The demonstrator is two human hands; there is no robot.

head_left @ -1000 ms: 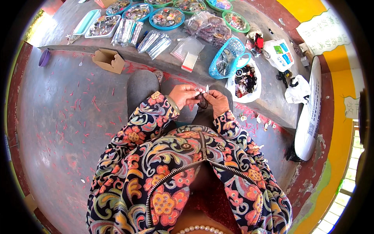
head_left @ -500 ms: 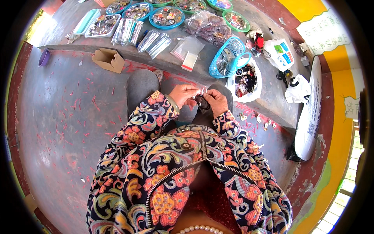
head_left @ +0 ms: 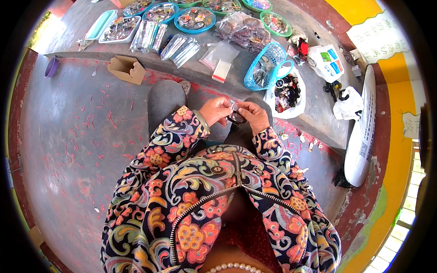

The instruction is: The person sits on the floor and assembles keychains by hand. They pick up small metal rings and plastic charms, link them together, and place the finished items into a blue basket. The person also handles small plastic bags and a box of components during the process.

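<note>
Both hands meet above my knees, fingers pinched around a small clear plastic bag [head_left: 234,105]. My left hand [head_left: 215,110] is closed on the bag's left side. My right hand [head_left: 255,116] grips its right side with thumb and fingers. A dark, rounded item [head_left: 236,118] shows at the lower part of the bag, between the two hands. Its kind is too small to make out, and fingers partly cover it.
On the raised ledge lie a blue plastic basket [head_left: 251,82], a white sack [head_left: 297,109] of small dark pieces, flat clear bags [head_left: 211,59], silvery packets [head_left: 185,54] and several filled trays. A cardboard box [head_left: 119,77] stands by the ledge; red scraps litter the floor.
My hands have shifted slightly, with the right fingers turned over the bag. The dark item sits a little higher and shows less than before.
</note>
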